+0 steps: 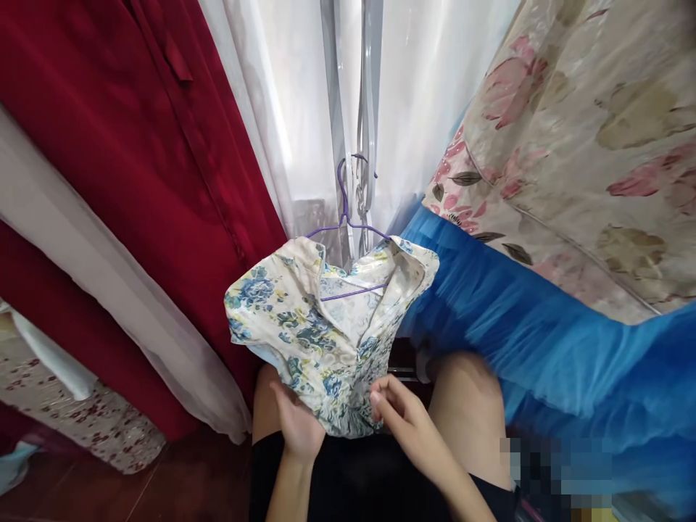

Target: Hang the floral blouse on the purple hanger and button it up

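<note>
A short-sleeved floral blouse (296, 312), cream with blue, green and yellow flowers and a gathered waist, hangs in front of me. It sits on a purple wire hanger (346, 210), whose lower bar shows through the neck opening. My left hand (300, 428) is open under the blouse's lower left side, thumb apart, with its other fingers partly hidden by the cloth. At the lower right edge, my right hand (399, 413) has its fingers curled together against the gathered fabric. The exact pinch point is hidden.
Red curtain-like cloth (217, 145) hangs on the left beside pale fabric (135, 312). Behind the hanger are white drapes (424, 65) and grey straps (333, 65). Floral cloth (576, 145) and blue tulle (489, 297) fill the right. My knees lie below the blouse.
</note>
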Demonstrator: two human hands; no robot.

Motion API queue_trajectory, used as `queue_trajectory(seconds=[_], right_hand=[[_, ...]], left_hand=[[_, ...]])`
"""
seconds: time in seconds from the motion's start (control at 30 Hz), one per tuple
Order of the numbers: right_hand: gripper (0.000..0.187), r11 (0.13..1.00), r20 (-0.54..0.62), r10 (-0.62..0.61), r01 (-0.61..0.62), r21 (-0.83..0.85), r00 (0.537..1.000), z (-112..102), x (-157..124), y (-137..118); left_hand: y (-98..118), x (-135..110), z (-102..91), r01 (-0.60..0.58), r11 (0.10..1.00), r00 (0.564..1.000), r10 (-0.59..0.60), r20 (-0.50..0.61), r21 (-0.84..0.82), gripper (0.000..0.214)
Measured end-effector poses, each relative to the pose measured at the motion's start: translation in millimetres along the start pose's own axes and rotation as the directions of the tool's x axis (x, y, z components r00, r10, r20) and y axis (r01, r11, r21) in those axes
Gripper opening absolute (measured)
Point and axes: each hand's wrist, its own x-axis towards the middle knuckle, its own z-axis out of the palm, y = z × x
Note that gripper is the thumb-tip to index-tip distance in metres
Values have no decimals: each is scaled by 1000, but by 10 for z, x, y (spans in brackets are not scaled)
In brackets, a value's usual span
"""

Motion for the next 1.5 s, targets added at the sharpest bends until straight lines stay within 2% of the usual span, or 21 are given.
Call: queue_trajectory(seconds=[0.07, 0.13, 0.27, 0.37, 0.4, 0.43, 0.5, 0.53, 0.57, 0.6, 0.7, 0.77, 0.9, 0.97, 1.03, 1.13, 1.27, 1.4, 1.5], right_hand=[[33, 999, -35, -39, 39, -14, 999, 39, 189, -46], [31, 994, -61, -99, 96, -48, 993, 103, 367, -99], [31, 987, -62, -163, 162, -11, 985, 204, 556, -139], [33, 983, -136, -129, 144, 110, 982, 179, 508, -70], [34, 979, -175, -104, 132, 153, 979, 154, 466, -37], [35, 975, -212, -77, 119, 190, 974, 126, 417, -6], [37, 965, -256, -24, 89, 246, 966, 82, 319, 37], [37, 960, -258, 0, 72, 271, 966, 74, 276, 44], [37, 954, -246, 23, 53, 296, 969, 80, 240, 40], [36, 945, -224, 44, 32, 324, 974, 99, 212, 26], [32, 914, -140, 82, -19, 406, 987, 219, 160, -57], [31, 898, -110, 82, -26, 438, 991, 308, 142, -121], [33, 848, -62, 115, -66, 526, 991, 365, 153, -232], [36, 801, -57, 144, -83, 593, 988, 326, 229, -313], [36, 784, -86, 135, -53, 618, 987, 270, 378, -442], [32, 820, -205, 11, 108, 562, 979, 211, 709, -732], [26, 825, -389, -228, 389, 410, 893, 200, 1111, -1186], [21, 794, -424, -339, 497, 349, 840, 153, 1236, -1522], [21, 800, -374, -380, 504, 326, 846, 94, 1202, -1605]], left_hand=[[-63, -107, -36, -37, 990, 991, 19, -135, -134, 77], [-86, -168, -34, -57, 978, 974, 10, -228, -201, 74], [-141, -116, -1, -21, 981, 967, -29, -254, -195, 66], [-241, 28, -69, -78, 987, 924, 17, -382, -143, 52], [-277, 74, -107, -123, 987, 887, 63, -457, -101, 47], [-310, 109, -143, -179, 983, 830, 129, -543, -40, 44], [-357, 130, -178, -293, 945, 658, 309, -687, 145, 39], [-367, 113, -163, -334, 909, 575, 406, -710, 249, 36], [-366, 82, -124, -369, 866, 533, 495, -686, 339, 31], [-356, 42, -59, -403, 820, 541, 572, -616, 407, 26], [-287, -72, 219, -508, 702, 673, 685, -279, 499, 22], [-235, -105, 390, -542, 662, 694, 700, -169, 518, 27], [-186, -84, 511, -587, 651, 672, 723, -159, 481, 11], [-192, -66, 484, -588, 661, 690, 711, -137, 465, 15], [-204, -52, 441, -560, 688, 732, 672, -113, 462, 15], [-199, -24, 399, -520, 726, 783, 616, -88, 450, 13], [-164, 19, 401, -523, 720, 805, 594, -14, 457, 14], [-191, 38, 351, -561, 665, 801, 586, 122, 493, 19], [-131, 84, 244, -561, 629, 806, 563, 182, 538, 16]])
